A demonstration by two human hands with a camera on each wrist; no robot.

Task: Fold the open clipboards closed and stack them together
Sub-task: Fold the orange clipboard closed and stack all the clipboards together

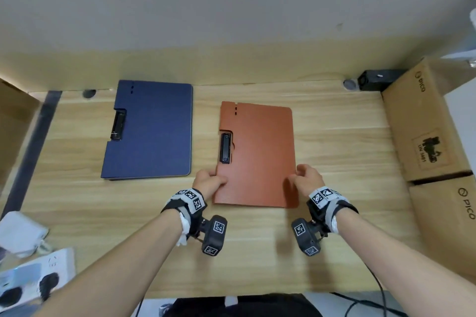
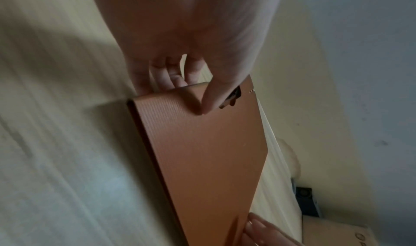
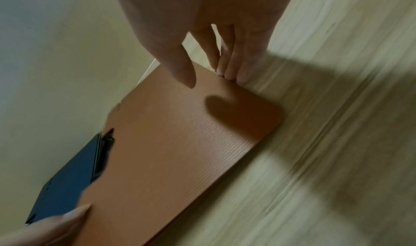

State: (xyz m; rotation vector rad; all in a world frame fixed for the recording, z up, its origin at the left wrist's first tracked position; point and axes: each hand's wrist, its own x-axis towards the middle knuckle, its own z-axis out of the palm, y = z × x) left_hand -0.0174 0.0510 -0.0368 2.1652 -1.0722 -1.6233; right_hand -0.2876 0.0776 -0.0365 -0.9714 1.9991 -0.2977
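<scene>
An orange clipboard [image 1: 257, 154], folded shut with its black clip [image 1: 224, 148] on the left side, lies mid-table. My left hand [image 1: 210, 181] pinches its near left edge: in the left wrist view the thumb [image 2: 211, 97] lies on the cover [image 2: 202, 152] and the fingers curl under the edge, which looks slightly raised. My right hand [image 1: 306, 179] is at the near right edge. There its fingertips [image 3: 227, 72] touch the rim of the cover [image 3: 180, 143] while the thumb hovers just above it. A blue clipboard [image 1: 149, 128] [image 3: 67, 187], also shut, lies flat to the left.
Two cardboard boxes [image 1: 422, 121] [image 1: 450, 226] line the table's right side, with a black device [image 1: 376, 80] at the back right corner. A power strip [image 1: 33, 280] and white cloth [image 1: 20, 234] sit front left. A wall closes off the back.
</scene>
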